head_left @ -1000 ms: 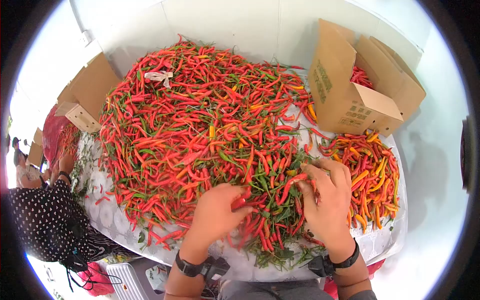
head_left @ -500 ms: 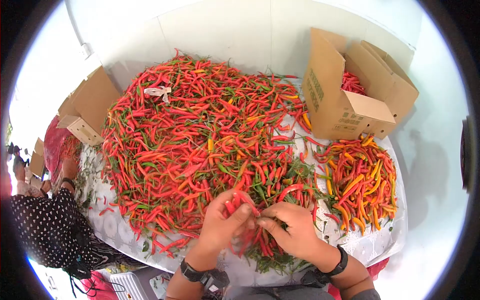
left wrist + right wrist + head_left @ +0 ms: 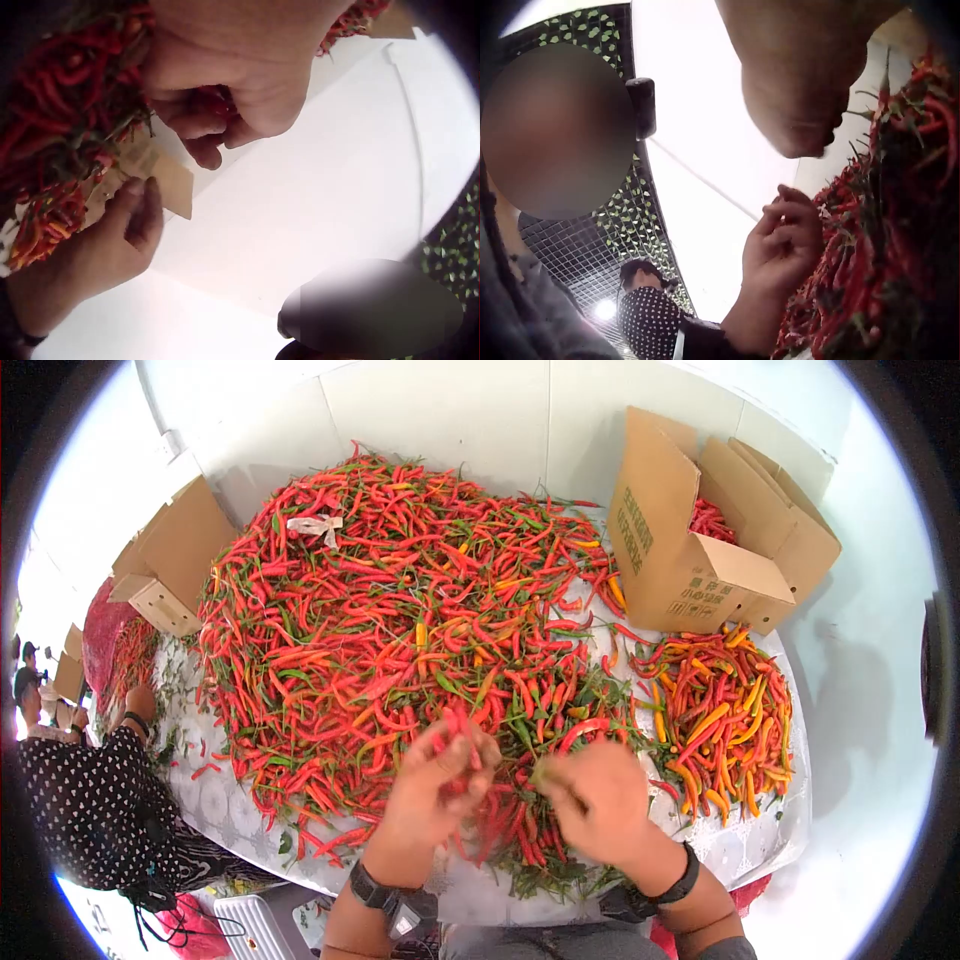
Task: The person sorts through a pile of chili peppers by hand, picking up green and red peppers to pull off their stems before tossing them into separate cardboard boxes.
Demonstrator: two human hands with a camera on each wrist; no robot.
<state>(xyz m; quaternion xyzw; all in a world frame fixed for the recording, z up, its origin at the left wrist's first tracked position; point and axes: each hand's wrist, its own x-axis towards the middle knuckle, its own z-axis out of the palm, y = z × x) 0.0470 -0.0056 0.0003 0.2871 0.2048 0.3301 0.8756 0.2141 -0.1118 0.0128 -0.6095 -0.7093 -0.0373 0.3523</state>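
Note:
My left hand (image 3: 425,800) is raised over the front of the big heap of red chilies (image 3: 330,630), its fingers curled round red chilies (image 3: 455,730). In the left wrist view that hand (image 3: 232,75) shows red chili (image 3: 217,101) between its fingers. To its right, apart from it, my right hand (image 3: 600,800) has thumb and fingertips close together, blurred, with a small greenish bit (image 3: 545,772) at the tips, probably a stem. Below both hands lie chilies with green stems and leaves (image 3: 560,880).
A smaller pile of orange, yellow and red chilies (image 3: 725,710) lies at the right. Behind it stands an open cardboard box (image 3: 650,550) with red chilies inside. Another box (image 3: 180,550) stands at the left, near a person in a dotted top (image 3: 90,810). A pale cloth (image 3: 230,810) covers the table.
Both hands came together over the heap's front, the right from the leafy chilies. Since then they have parted, the left slightly up, the right a little to the right.

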